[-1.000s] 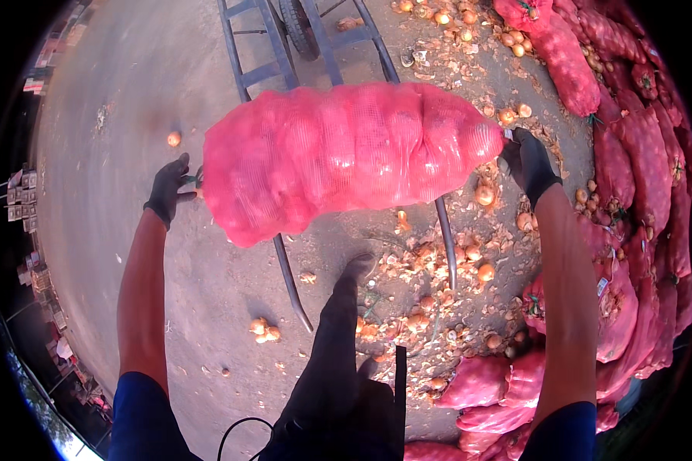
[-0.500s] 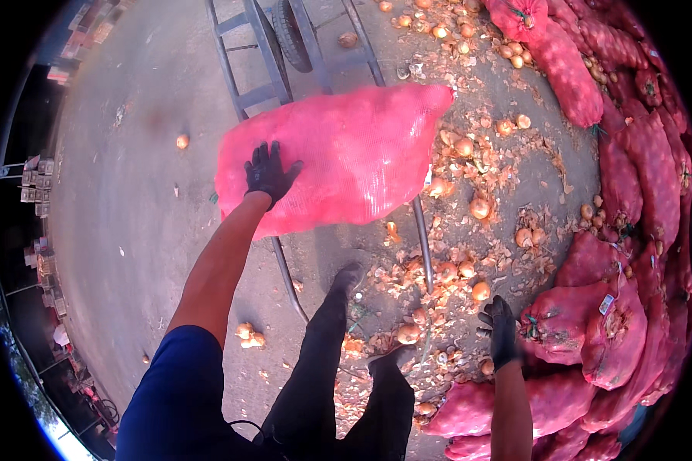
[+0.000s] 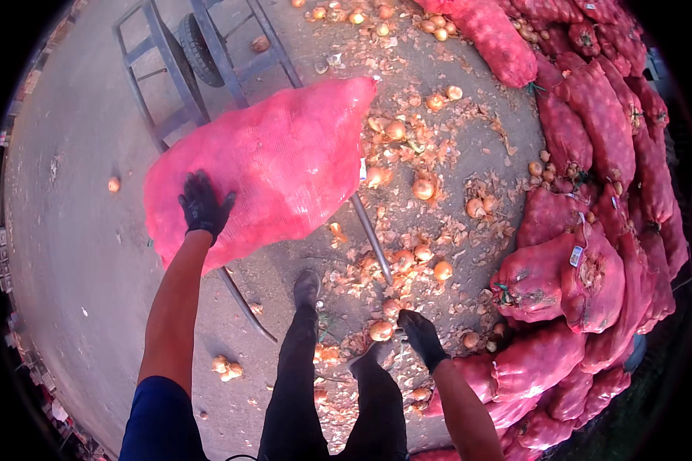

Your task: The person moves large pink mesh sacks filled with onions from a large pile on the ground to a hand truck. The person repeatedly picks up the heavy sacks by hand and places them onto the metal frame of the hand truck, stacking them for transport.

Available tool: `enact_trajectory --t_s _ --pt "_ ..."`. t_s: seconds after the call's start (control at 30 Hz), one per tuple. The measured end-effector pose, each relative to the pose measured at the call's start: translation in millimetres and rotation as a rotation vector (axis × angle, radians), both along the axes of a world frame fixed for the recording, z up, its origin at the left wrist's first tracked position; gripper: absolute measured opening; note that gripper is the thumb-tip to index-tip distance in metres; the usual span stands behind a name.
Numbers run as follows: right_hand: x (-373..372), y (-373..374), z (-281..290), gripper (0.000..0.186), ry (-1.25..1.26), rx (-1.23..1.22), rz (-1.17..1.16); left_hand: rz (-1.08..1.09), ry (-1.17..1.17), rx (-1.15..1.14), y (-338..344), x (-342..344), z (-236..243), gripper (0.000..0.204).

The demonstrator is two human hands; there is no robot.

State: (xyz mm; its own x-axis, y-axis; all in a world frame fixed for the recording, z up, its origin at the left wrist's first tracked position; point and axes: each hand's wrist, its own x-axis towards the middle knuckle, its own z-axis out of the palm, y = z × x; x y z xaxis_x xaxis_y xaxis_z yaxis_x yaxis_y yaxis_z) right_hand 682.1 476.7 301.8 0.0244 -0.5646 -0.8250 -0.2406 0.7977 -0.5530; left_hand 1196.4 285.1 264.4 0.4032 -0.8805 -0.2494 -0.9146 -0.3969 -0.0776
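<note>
Mesh onion sack point(image 3: 284, 161): pink-red, bulging, lying aslant over the rails of a hand truck, in front of the person; its right end points up and away.
Left hand point(image 3: 202, 203): black glove, fingers spread, palm laid on the near left part of the sack; resting contact, no grip around it.
Right hand point(image 3: 421, 338): black glove, low on the right, well apart from the sack; fingers loosely bent. Whether they grasp or touch anything, cannot tell.
Nearest onion point(image 3: 380, 331): brown-skinned, on the floor just left of the right hand in view.
Hand truck point(image 3: 149, 58): dark metal frame; a black tyre point(image 3: 200, 50) shows beyond the sack, two bar ends protrude on the near side.
Shoes point(image 3: 307, 288): dark, on the floor on the near side of the sack, one ahead of the other.
Floor point(image 3: 77, 253): grey; loose onions and papery onion skins point(image 3: 507, 138) strewn mainly between hand truck and pile. Small onion cluster point(image 3: 227, 369) lies left of the legs.
Sack pile point(image 3: 611, 146): many filled red mesh sacks heaped along the right side, some tied with green cord.
</note>
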Motion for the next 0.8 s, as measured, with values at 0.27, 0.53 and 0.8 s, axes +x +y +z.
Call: enact_trajectory --t_s 0.27,0.53,0.8 --pt "-35.3 36.5 36.3 0.033 0.186 -0.106 0.212 -0.017 0.172 0.128 -13.9 17.3 42.1 0.095" --pt "-48.5 112.0 75.5 0.032 0.138 0.181 0.094 0.011 0.421 0.110 57.6 3.4 99.5 0.071" --pt "-99.8 189.6 138.5 0.036 0.153 0.018 0.043 0.121 0.665 0.514 255.7 -60.2 184.0 0.038"
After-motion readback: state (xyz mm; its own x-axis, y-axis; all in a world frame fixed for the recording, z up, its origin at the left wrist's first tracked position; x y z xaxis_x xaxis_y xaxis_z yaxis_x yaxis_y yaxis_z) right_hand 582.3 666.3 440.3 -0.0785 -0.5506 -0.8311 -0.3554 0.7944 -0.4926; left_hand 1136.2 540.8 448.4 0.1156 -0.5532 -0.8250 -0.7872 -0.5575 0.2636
